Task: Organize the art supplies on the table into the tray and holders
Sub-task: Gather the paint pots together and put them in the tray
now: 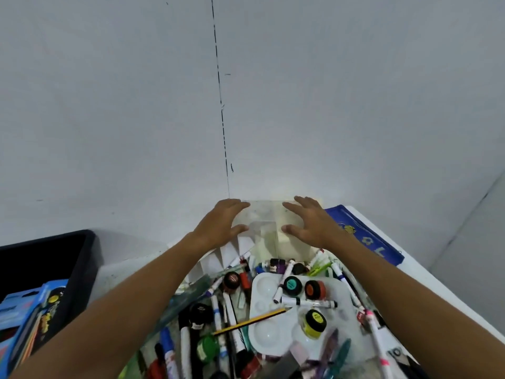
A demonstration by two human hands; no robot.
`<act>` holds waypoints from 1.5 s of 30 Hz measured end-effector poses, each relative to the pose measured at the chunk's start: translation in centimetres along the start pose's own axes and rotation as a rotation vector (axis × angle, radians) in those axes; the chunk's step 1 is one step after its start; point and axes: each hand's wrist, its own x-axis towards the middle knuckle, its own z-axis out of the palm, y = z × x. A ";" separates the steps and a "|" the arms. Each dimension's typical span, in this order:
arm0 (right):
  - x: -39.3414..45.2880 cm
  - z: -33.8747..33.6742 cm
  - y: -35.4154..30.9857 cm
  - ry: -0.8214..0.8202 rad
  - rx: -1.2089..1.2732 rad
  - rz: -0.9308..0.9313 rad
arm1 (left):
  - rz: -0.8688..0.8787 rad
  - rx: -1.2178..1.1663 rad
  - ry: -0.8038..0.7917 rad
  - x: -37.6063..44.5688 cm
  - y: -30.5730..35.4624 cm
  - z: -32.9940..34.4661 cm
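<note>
Art supplies lie heaped on the desk (426, 272), nothing sorted yet by the look of it. Far left: black bin (68, 258) with a blue pencil box (30, 318) in it. Next, left hand (218, 225), fingers spread and released, thumb near the left wall of the clear holder (265, 225) at the back of the desk against the wall; real contact cannot be told. White stepped holder (218, 258) sits just in front-left of the clear one. Right hand (314, 222) mirrors it on the holder's right side, fingers also open, gripping nothing.

Below the hands: markers, a yellow-black pencil (251, 321), paint pots, teal pot (292, 286), orange pot (314, 289) and yellow pot (314, 322) lying on the white palette (262, 299). Blue pouch (363, 233) at far right.

Step in hand, as I judge: reaching with both hands for the clear holder, probably to pull it closer. Next move calls for closing both hands on its side walls evenly and lifting or sliding it without sweeping markers off the pile.
</note>
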 end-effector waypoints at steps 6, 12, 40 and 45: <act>-1.4 -2.8 0.5 0.095 0.235 -0.056 | 0.054 -0.113 0.219 -2.7 2.4 -2.5; -5.3 -7.8 -1.0 -0.066 0.712 -0.058 | 0.197 0.136 0.375 -8.9 7.2 -4.7; -30.7 6.6 -0.4 -0.023 -0.098 -0.738 | -0.028 0.168 0.031 -36.5 18.1 6.1; -30.1 6.6 -0.8 -0.011 -0.094 -0.672 | -0.010 0.194 0.089 -35.8 17.2 6.3</act>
